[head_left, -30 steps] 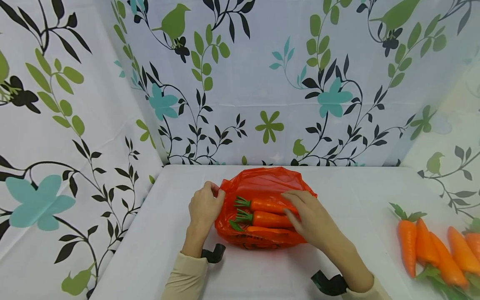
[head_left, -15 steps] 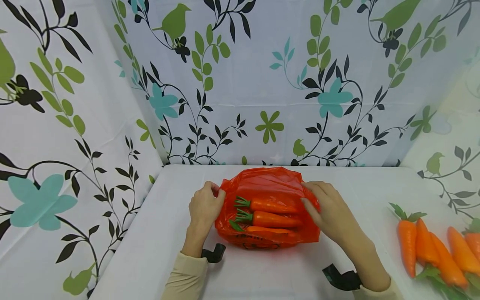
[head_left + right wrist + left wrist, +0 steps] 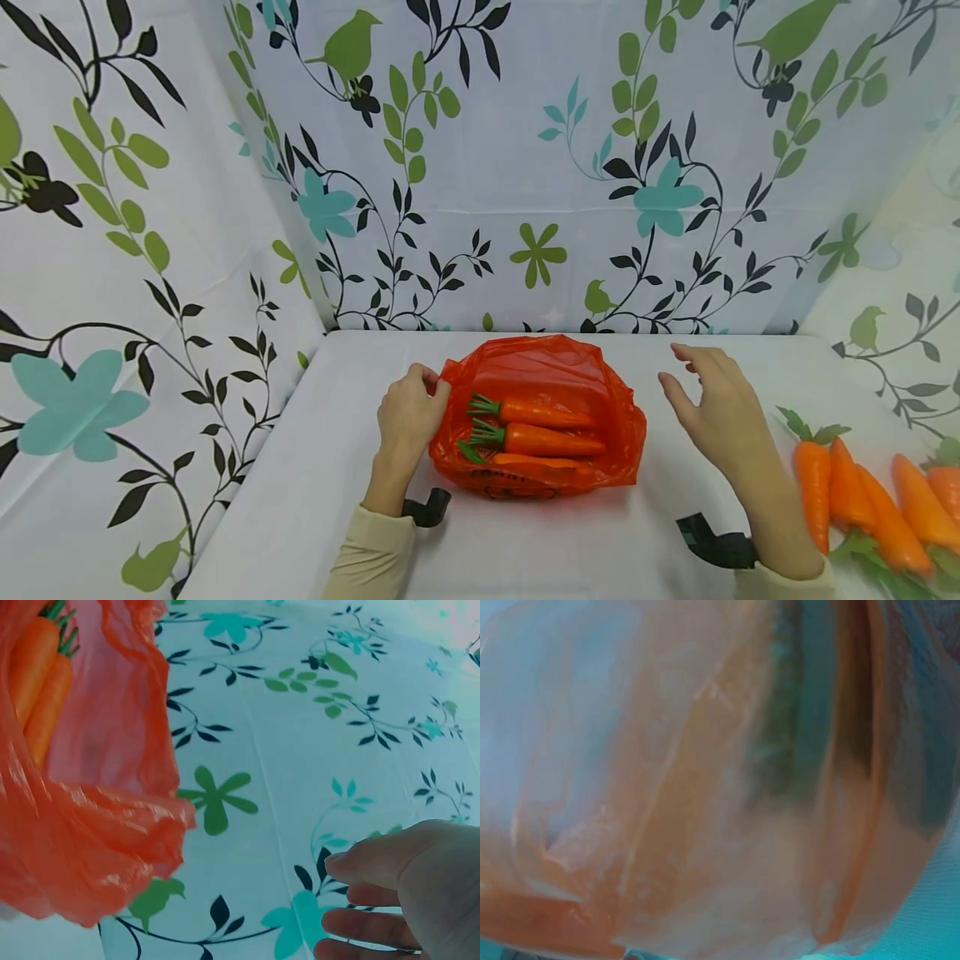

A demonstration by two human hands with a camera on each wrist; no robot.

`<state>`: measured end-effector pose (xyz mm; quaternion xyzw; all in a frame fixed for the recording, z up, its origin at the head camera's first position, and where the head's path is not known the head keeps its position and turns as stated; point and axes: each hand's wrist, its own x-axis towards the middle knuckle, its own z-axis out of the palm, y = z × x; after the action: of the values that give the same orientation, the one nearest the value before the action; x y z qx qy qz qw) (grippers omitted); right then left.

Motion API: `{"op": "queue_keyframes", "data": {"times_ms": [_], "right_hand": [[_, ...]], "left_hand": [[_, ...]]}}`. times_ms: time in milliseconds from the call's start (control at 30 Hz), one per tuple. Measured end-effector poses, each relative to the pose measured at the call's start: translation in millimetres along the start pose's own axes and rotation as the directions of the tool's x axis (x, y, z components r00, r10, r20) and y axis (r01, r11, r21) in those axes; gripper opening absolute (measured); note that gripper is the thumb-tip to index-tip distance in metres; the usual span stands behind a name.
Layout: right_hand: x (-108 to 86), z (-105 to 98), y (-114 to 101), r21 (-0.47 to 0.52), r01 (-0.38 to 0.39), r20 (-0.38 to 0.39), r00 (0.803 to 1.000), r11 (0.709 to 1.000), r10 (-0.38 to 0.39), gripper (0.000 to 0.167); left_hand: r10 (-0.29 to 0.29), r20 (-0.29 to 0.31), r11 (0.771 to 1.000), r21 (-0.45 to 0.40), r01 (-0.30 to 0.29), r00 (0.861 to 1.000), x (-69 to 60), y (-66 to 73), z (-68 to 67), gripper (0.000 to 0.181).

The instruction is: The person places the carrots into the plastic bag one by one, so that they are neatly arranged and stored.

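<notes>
A red plastic bag (image 3: 555, 367) lies on the white table with its mouth open upward. Inside it, three carrots with green tops are visible, among them an upper carrot (image 3: 543, 412) and a middle carrot (image 3: 555, 439). My left hand (image 3: 408, 412) pinches the bag's left edge between thumb and fingers. The left wrist view is filled by the blurred bag film. My right hand (image 3: 723, 408) is in the air to the right of the bag, apart from it. Its fingers are spread loosely and hold nothing, as the right wrist view also shows.
Several loose carrots (image 3: 885, 517) with leafy tops lie at the table's right side, close to my right forearm. A patterned cloth (image 3: 465, 208) hangs behind the table and on both sides.
My right hand has drawn back from over the carrots, past the bag's right edge, and off to the right. The bag's right side is spread wider. My left hand has stayed put.
</notes>
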<state>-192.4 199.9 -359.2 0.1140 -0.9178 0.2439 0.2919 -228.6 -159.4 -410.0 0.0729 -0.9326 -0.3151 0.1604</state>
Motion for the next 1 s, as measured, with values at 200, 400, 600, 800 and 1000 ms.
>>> {"op": "queue_keyframes", "data": {"times_ms": [200, 400, 600, 800, 1000], "right_hand": [[2.5, -10, 18, -0.048, -0.094, -0.004, 0.996, 0.994, 0.094, 0.045], [2.7, -19, 34, -0.086, -0.18, 0.029, 0.983, 0.98, 0.184, 0.048], [3.2, -25, 49, -0.131, -0.249, 0.073, 0.963, 0.96, 0.26, 0.053], [2.6, -31, 65, -0.164, -0.313, 0.121, 0.935, 0.936, 0.334, 0.057], [3.3, -35, 76, -0.212, -0.387, 0.166, 0.891, 0.897, 0.424, 0.062]], "left_hand": [[0.0, -0.003, 1.0, -0.002, 0.0, 1.0, 0.1, 0.4, 0.3, 0.025], [0.002, -0.005, 1.0, 0.001, -0.002, 1.0, 0.0, 0.5, 1.3, 0.024], [-0.003, 0.002, 1.0, 0.006, 0.003, 1.0, 0.3, 0.0, 1.2, 0.024], [0.001, 0.002, 1.0, 0.01, -0.001, 1.0, 0.4, -0.2, 2.0, 0.025], [-0.004, 0.006, 1.0, 0.012, 0.004, 1.0, -0.2, -0.2, 2.0, 0.025]]}}
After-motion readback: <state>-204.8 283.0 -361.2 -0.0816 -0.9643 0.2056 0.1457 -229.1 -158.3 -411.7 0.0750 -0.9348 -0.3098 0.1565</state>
